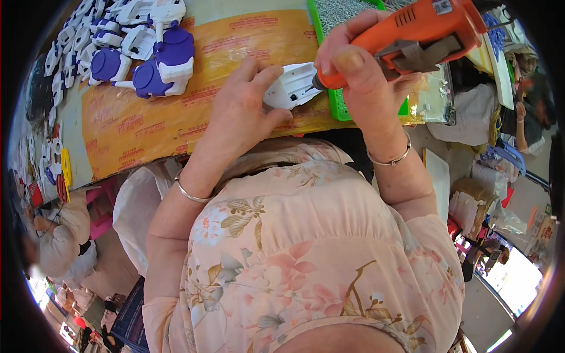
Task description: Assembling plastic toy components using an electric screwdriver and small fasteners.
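My right hand [371, 73] is wrapped round an orange power screwdriver [412, 29], held tilted with its dark nose pointing down to the left. That nose meets the right part of a white plastic shell [292, 87], which lies on the table with its hollow side up. With thumb and fingers bent round the shell's left end, my left hand [246, 100] grips it against the tabletop. Whether a screw sits under the nose is too small to tell. Behind my right hand is a green tray [340, 106], partly hidden, with many small metal screws [344, 17] in its far part.
White and purple plastic units [162, 67] lie piled at the far left of the table. Yellow printed sheeting [141, 126] covers the tabletop. A white bag [141, 206] hangs below the front edge on the left. Other people sit at the far left and far right.
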Motion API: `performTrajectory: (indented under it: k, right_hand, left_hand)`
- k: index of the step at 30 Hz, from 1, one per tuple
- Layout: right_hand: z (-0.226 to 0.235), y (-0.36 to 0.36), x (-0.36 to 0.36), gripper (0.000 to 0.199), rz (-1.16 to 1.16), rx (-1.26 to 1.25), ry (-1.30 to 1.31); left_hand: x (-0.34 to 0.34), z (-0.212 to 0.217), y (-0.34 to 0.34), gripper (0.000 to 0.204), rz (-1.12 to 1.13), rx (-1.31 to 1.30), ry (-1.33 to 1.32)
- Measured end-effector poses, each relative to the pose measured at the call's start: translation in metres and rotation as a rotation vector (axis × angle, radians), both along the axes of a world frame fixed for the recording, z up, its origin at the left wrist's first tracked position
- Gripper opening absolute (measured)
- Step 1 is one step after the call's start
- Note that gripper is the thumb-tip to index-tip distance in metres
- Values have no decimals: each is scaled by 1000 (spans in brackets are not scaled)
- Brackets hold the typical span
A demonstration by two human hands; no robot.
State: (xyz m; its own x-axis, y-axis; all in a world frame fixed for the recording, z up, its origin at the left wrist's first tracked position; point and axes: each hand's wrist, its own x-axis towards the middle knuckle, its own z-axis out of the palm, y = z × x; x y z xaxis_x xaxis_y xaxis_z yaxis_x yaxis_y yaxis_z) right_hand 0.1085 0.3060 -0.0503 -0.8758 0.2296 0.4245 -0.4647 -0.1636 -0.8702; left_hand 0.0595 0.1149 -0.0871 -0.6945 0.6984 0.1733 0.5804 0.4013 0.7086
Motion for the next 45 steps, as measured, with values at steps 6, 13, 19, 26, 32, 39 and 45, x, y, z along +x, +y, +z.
performTrajectory:
  k: [6, 13, 19, 26, 32, 39, 45]
  right_hand:
    - [-1, -6, 2, 32, -8, -13, -39]
    - [4, -14, 3, 23, -119, 165, -70]
    - [-10, -12, 0, 16, -136, 303, 4]
    - [3, -13, 1, 14, -209, 162, 12]
    - [32, 24, 1, 30, -386, 21, 79]
    - [6, 52, -3, 20, -426, -39, -77]
    - [-7, 53, -6, 23, -426, -17, -26]
  left_hand:
    - [1, -1, -1, 62, 11, -20, -27]
    - [3, -1, 0, 61, 14, -14, -26]
    - [2, -6, 0, 61, 0, 28, 70]
    - [4, 0, 0, 61, 20, -30, 59]
    - [6, 4, -1, 53, 187, -123, 176]
    - [0, 22, -7, 40, 114, -219, -61]
    - [0, 21, -14, 35, 123, -198, 162]
